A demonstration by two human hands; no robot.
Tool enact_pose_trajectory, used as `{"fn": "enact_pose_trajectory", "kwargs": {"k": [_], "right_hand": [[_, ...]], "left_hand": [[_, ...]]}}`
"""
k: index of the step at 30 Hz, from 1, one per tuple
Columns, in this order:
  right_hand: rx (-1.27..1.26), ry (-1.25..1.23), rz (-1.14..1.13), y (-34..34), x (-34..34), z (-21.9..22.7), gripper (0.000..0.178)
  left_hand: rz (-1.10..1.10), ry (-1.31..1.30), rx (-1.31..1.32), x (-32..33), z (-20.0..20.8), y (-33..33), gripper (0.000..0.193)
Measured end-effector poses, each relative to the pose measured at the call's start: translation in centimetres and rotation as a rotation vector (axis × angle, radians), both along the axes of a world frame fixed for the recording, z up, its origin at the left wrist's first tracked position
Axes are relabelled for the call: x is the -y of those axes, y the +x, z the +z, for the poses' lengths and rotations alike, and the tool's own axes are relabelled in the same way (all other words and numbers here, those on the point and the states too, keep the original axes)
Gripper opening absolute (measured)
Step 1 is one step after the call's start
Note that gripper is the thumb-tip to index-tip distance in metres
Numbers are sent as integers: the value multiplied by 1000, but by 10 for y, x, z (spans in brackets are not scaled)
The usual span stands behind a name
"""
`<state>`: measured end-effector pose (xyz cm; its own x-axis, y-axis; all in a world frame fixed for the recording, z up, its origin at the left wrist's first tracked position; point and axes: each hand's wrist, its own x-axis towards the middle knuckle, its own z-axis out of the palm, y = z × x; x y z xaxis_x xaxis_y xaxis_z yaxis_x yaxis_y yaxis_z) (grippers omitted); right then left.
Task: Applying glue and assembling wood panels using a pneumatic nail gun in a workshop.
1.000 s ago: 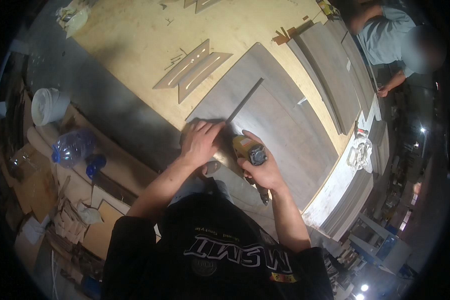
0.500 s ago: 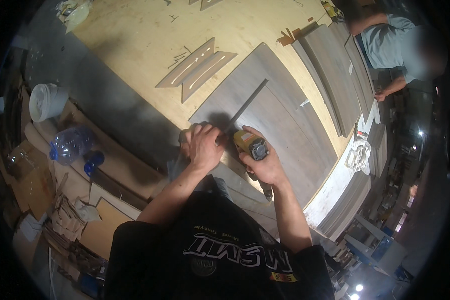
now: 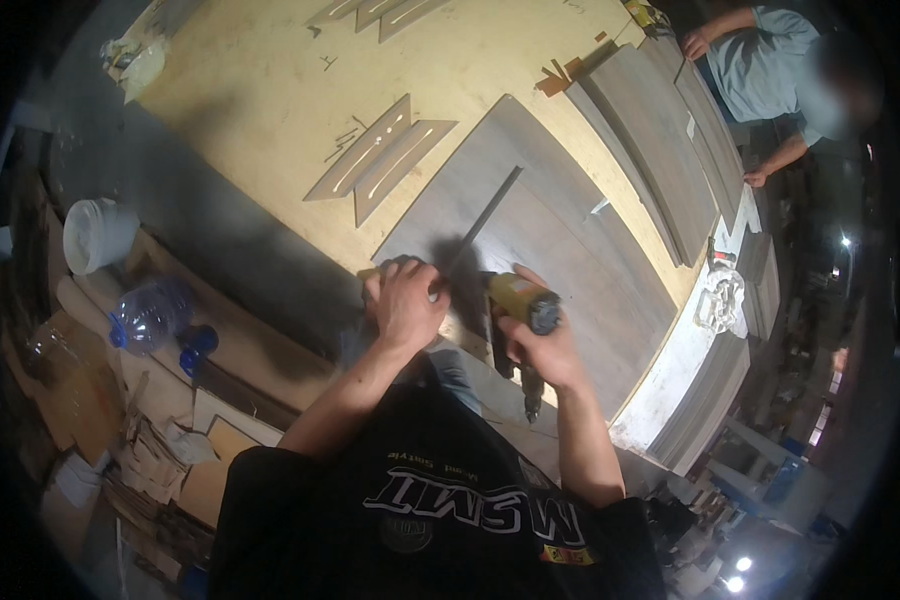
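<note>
My right hand [image 3: 548, 350] is wrapped round a yellow-and-black nail gun [image 3: 520, 300], whose black round cap faces up. The nail gun is over the near part of a wide grey wood-look panel [image 3: 560, 250], apart from my left hand. A narrow grey strip [image 3: 485, 222] runs across the panel and appears to stand on its edge. My left hand [image 3: 410, 305] has its fingers curled over the near end of this strip, at the panel's near left corner. What lies under the left fingers is partly hidden.
Two grey boards [image 3: 375, 165] with pale glue lines lie beyond the panel on the yellowish worktable [image 3: 240, 110]. Stacked grey boards [image 3: 645, 150] stand at the right, by a co-worker [image 3: 770, 75]. Left of the table are a white bucket [image 3: 100, 235] and a large clear bottle [image 3: 155, 315].
My right hand has moved the nail gun to the right, away from the strip, and tipped it. My left hand stays at the strip's end. The view has shifted slightly.
</note>
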<state>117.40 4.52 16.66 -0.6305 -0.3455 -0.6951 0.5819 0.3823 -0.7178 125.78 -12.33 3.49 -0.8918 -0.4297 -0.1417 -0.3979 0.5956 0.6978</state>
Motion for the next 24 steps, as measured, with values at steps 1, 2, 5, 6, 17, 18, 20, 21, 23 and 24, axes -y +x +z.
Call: {"fn": "enact_pose_trajectory", "kwargs": {"k": [1,2,5,6,17,18,20,21,23,24], "right_hand": [[-14,13,-30,-2,-12,2,76],[-19,-19,-59,-5,-24,5,77],[-34,-99,-184,-5,-50,12,81],[-41,-147,-266,-5,-57,14,83],[-68,-31,-210,-61,-84,8,75],[-69,-50,-213,-70,-77,11,76],[-70,-48,-194,-90,-64,11,76],[-72,-53,-168,-100,-56,12,76],[-63,-46,-163,-122,-33,15,77],[-55,-16,-138,-130,-22,16,77]], "left_hand": [[-4,0,-14,-1,2,-2,17],[-12,-7,-13,-1,2,-7,17],[-46,-20,-92,-2,-3,-38,17],[-52,-21,-116,-2,-5,-52,17],[-87,-98,-111,-18,-16,-168,16],[-90,-93,-108,-20,-18,-174,16],[-73,-110,-193,-22,-25,-181,18],[-76,-101,-182,-22,-27,-181,18],[-94,-129,-234,-17,-28,-182,19],[-94,-116,-222,-15,-27,-182,19]]}}
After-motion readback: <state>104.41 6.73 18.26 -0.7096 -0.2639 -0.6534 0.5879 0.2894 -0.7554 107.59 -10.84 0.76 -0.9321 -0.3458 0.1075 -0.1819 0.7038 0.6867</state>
